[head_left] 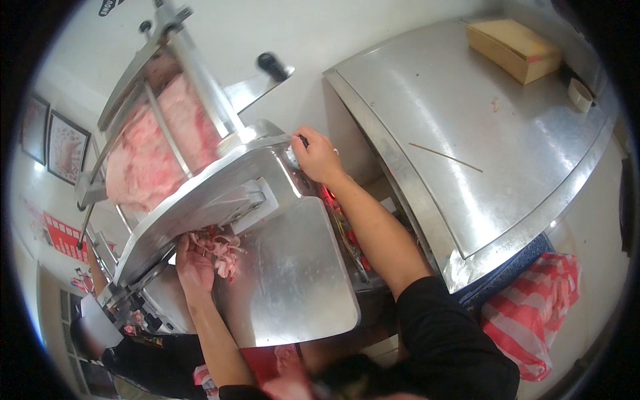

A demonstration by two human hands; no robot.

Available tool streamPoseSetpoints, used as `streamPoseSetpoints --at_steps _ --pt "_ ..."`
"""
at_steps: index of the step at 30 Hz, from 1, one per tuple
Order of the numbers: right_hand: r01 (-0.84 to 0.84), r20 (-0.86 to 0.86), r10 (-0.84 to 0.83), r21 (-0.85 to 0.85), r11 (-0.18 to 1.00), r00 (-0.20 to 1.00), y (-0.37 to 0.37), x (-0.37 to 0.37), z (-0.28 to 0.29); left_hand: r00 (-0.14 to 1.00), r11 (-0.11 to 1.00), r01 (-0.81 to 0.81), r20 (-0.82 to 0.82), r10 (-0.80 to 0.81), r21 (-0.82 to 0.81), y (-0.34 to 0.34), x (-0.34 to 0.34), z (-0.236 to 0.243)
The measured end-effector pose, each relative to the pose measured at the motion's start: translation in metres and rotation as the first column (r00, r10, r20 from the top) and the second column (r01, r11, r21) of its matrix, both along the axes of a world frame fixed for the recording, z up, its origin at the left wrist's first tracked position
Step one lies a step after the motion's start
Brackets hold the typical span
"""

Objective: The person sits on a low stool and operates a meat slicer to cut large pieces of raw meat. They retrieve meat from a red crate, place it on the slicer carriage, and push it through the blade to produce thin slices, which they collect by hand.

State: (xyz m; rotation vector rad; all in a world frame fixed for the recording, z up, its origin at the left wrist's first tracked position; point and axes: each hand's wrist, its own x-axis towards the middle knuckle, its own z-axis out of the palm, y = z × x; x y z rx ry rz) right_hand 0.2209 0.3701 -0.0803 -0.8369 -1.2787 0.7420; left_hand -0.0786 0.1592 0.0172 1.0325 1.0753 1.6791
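Observation:
A metal meat slicer (pixel 153 220) carries a large block of pink raw meat (pixel 160 147) on its carriage. My right hand (pixel 317 157) is closed on a black handle at the slicer's upper right. My left hand (pixel 195 267) is below the blade housing, cupped under a bunch of thin meat slices (pixel 223 257), its fingertips partly hidden by them. The slices hang over a smooth metal receiving plate (pixel 287 280).
At right, a steel counter (pixel 433 100) bears a wooden box (pixel 513 50), tape roll (pixel 579 97) and stick (pixel 445 157). A red-striped bag (pixel 527 313) lies below it. Another person (pixel 127 357) in dark clothing is at lower left; framed pictures hang behind.

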Motion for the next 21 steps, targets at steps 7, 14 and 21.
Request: streamPoseSetpoints --at_steps 7,14,21 --pt "0.003 0.084 0.019 -0.253 0.967 0.996 -0.008 0.002 0.015 0.988 1.0 -0.023 0.154 0.02 0.016 -0.001 -0.009 -0.001" --pt "0.06 0.112 -0.027 -0.295 0.954 0.993 -0.005 0.0 0.016 0.99 0.999 -0.004 0.14 -0.001 0.039 0.006 0.0 -0.002" --pt "0.044 0.138 -0.013 -0.226 0.973 0.99 -0.007 -0.007 0.005 0.999 0.999 -0.008 0.032 0.007 0.046 0.008 -0.019 -0.016"
